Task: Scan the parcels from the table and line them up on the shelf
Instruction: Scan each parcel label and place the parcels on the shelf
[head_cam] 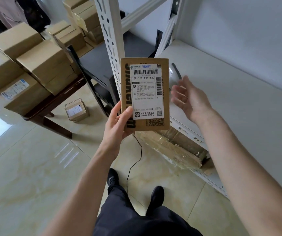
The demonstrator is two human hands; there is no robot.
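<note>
Left grip: left hand point(114, 123) is holding the parcel point(144, 94) by its lower left corner, thumb lying across the front beside the label point(147, 91), fingers curling behind.
Right grip: right hand point(190, 97) is hanging open just right of the parcel, palm facing it, fingers relaxed and spread, holding nothing and not touching the box.
Parcel: a flat brown box, being held upright in the air in front of the shelf post point(110, 46), label facing the camera with a barcode at its top and QR codes near its bottom.
Scanner: a grey handheld scanner point(175, 72) is lying on the white shelf point(230, 86), just beyond the right hand's fingertips and partly hidden by the parcel.
Cable: a thin black cable point(133, 166) is hanging from below the parcel down toward the floor.
Surface: a dark wooden surface point(55, 101) at the left is carrying a stack of boxes point(34, 65); more are sitting behind it.
Floor: one small box point(77, 109) is lying on the tiles beside the surface's leg.
Lower shelf: a tape-wrapped carton point(174, 147) is sitting under the white shelf, below the parcel.
Person: standing in dark trousers and black shoes point(157, 195), facing the shelf.
</note>
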